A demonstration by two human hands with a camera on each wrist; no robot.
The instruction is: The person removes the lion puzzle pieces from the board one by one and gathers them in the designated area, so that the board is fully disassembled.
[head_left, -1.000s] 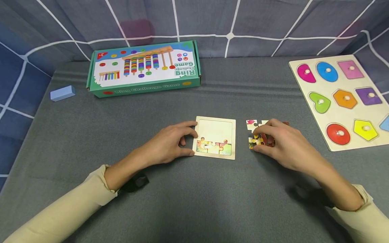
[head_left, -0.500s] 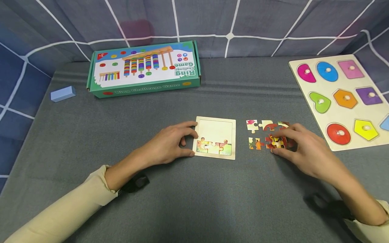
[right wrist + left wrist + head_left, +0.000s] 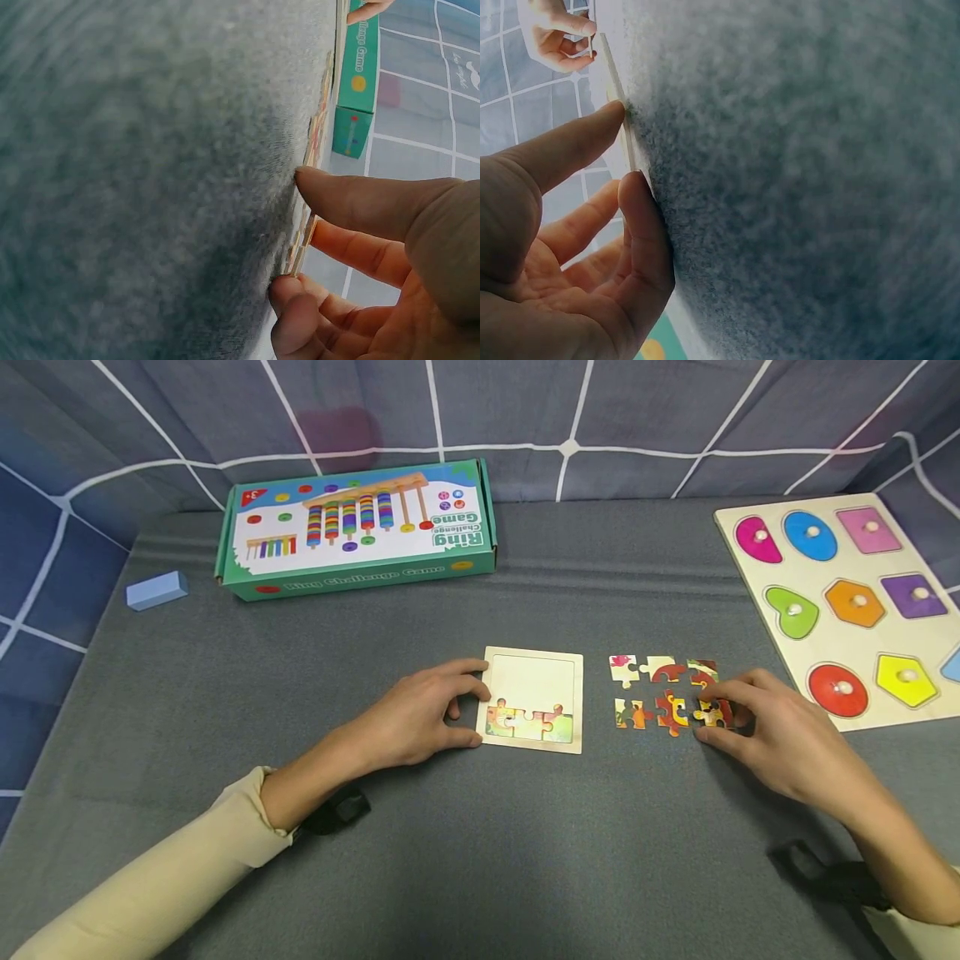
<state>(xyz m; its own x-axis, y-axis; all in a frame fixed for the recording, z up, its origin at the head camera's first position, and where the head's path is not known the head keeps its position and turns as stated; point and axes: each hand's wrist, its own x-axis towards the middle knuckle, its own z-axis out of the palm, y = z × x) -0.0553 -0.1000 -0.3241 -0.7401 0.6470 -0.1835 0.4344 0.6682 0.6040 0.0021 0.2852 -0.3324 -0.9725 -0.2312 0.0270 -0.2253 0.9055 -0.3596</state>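
"Head view first: where do we find the left hand (image 3: 405,714)?"

"We see it beside the square, pale wooden puzzle tray (image 3: 532,681), its digits spread apart, with fingertips and thumb touching the tray's left edge."

"And what do we make of the right hand (image 3: 787,739)?"

"We read it as pinching: thumb and index finger close on a small, flat yellow-and-dark-red jigsaw piece (image 3: 710,714) at the right end of the nearer row of loose pieces. Our right wrist view shows thin edges between the fingertips, but we cannot tell whether the held piece touches another beneath it."

"Which other pieces can we pick out?"

"Along that nearer row we have a red-and-yellow jigsaw piece (image 3: 672,712) and a green-and-orange jigsaw piece (image 3: 632,715). Just behind them lie a cream jigsaw piece with a pink flower (image 3: 622,671) and a cream-and-red jigsaw piece (image 3: 663,668). Three joined picture pieces (image 3: 528,725) fill the tray's near end."

"What else shares our grey cloth surface (image 3: 480,860)?"

"We spot a green-and-white cardboard game box (image 3: 356,531), a light-blue rectangular block (image 3: 156,591) and, far right, a pale wooden board of coloured knobbed shapes (image 3: 813,578)."
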